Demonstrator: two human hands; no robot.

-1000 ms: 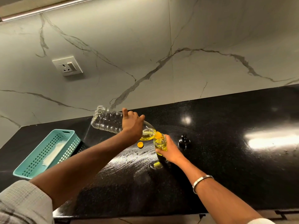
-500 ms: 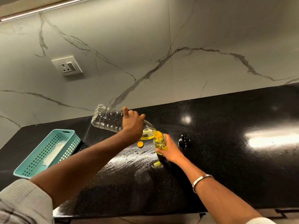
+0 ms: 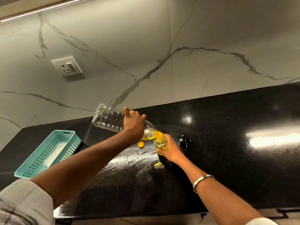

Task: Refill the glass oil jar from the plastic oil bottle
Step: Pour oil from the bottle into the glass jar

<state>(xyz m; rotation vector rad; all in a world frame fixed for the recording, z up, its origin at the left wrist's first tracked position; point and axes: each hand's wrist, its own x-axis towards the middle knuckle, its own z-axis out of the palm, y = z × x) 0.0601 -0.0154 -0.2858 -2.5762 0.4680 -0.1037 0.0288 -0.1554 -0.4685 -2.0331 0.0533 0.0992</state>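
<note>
My left hand (image 3: 134, 123) grips the clear plastic oil bottle (image 3: 108, 118) around its middle. The bottle is tipped almost flat, base up to the left, its orange neck over the mouth of the glass oil jar (image 3: 160, 142). A little yellow oil sits in the bottle's shoulder, and yellow oil shows in the jar. My right hand (image 3: 170, 151) holds the jar upright on the black counter (image 3: 227, 159), fingers wrapped round its lower part. The bottle's orange cap (image 3: 140, 144) lies on the counter just left of the jar.
A small black lid (image 3: 184, 140) sits on the counter right of the jar. A teal plastic basket (image 3: 48, 153) with a white cloth inside stands at the left. A wall socket (image 3: 67, 66) is on the marble backsplash. The counter's front edge runs just below my forearms.
The bottle's base has risen slightly, tipping it a bit further. Both hands and the jar stay where they were.
</note>
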